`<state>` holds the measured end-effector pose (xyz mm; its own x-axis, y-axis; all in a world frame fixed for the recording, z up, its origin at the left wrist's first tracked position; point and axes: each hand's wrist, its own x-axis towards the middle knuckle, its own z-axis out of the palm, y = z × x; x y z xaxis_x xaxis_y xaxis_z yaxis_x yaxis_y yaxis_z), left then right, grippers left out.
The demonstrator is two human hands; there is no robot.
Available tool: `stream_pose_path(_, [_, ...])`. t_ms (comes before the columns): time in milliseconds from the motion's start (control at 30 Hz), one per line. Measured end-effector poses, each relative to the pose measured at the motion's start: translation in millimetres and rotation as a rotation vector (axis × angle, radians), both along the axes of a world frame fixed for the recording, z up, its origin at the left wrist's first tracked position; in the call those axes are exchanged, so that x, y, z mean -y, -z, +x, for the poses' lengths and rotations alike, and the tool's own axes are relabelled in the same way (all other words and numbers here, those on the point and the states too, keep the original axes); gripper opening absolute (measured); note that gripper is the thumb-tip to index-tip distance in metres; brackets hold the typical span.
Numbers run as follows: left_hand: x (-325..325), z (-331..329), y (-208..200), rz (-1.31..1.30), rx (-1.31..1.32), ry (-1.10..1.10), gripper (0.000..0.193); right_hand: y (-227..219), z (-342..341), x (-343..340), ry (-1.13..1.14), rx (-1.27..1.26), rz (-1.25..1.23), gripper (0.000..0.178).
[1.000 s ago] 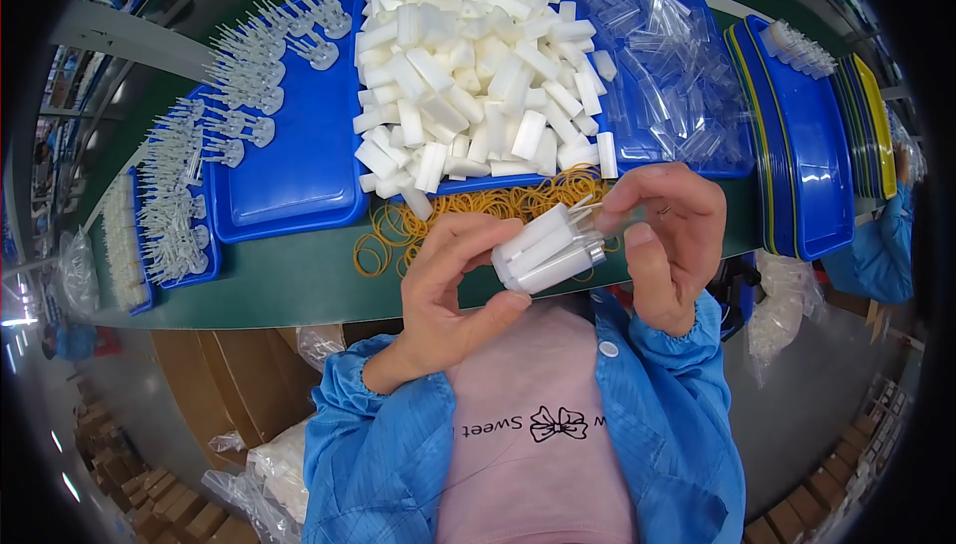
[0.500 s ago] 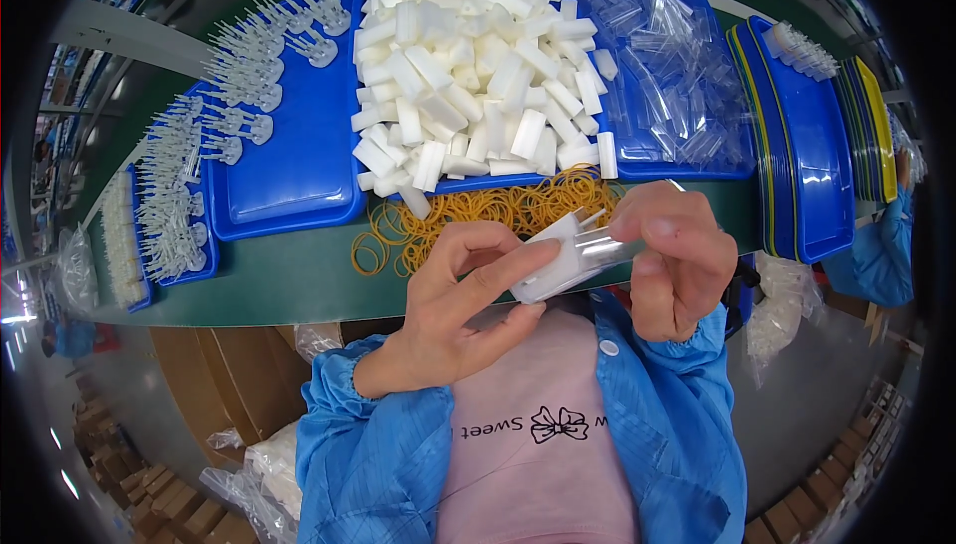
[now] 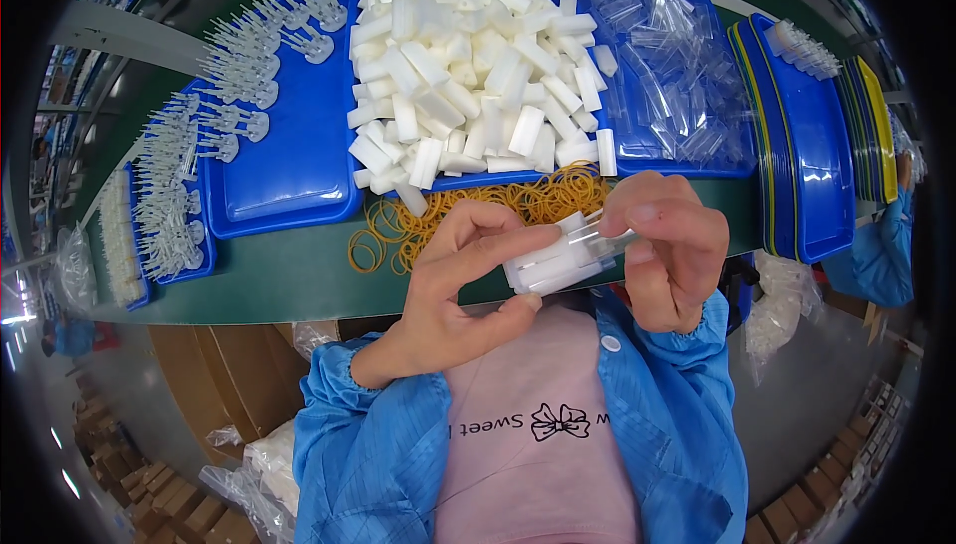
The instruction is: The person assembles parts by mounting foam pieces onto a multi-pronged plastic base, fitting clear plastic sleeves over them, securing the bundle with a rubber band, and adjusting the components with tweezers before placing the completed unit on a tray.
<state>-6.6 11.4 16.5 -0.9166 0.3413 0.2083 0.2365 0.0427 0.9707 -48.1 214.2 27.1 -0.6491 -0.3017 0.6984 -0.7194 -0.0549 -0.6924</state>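
My left hand (image 3: 443, 290) grips a small assembly of white foam blocks (image 3: 553, 267) between its thumb and fingers, just in front of my body. From the right, my right hand (image 3: 669, 245) pinches a clear plastic tube (image 3: 597, 243) whose left part lies against the white blocks. The fingers cover part of the tube, and how deep it sits among the blocks cannot be made out. Beyond both hands lies a heap of yellow-brown rubber bands (image 3: 478, 208) on the green table.
A blue tray heaped with white foam blocks (image 3: 468, 66) stands ahead. To its right a tray holds clear plastic tubes (image 3: 677, 76); to its left, a blue tray (image 3: 284, 171) bears white pronged parts (image 3: 239, 71). Stacked trays (image 3: 822, 176) stand at the right, cardboard boxes (image 3: 234, 375) below left.
The white assembly has turned in my left hand, showing more of its block faces. My right hand has shifted slightly up and left with the clear tube.
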Motion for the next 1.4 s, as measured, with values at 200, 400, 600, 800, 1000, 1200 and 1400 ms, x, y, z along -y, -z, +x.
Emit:
stream_pose_path(200, [-0.7,-0.4,1.6,0.206,0.245,0.044,0.047,6.3,0.4,-2.6,-0.084,0.146,-0.075,0.035])
stream_pose_path(400, [2.2,-1.7,4.0,0.073,0.071,-0.071,0.047,-1.4,0.7,1.9,0.031,0.447,-0.090,0.035])
stream_pose_path(600, [-1.9,-1.4,7.9,-0.149,-0.219,-0.188,0.046,6.5,2.5,-11.2,0.061,0.566,0.086,0.035])
stream_pose_path(800, [-3.2,1.2,13.6,-0.332,-0.450,-0.275,0.043,11.9,1.2,-9.4,-0.031,0.624,-0.063,0.027])
stream_pose_path(1000, [-2.4,0.9,11.1,-0.191,-0.300,-0.219,0.042,9.3,2.1,-5.5,-0.036,0.583,-0.074,0.031])
stream_pose_path(1200, [-0.6,0.2,13.1,-0.181,-0.286,-0.185,0.042,10.1,3.1,-4.1,-0.045,0.631,-0.115,0.033])
stream_pose_path(1400, [-1.1,1.8,15.4,-0.415,-0.619,-0.312,0.043,7.4,3.8,0.8,-0.036,0.629,-0.162,0.032])
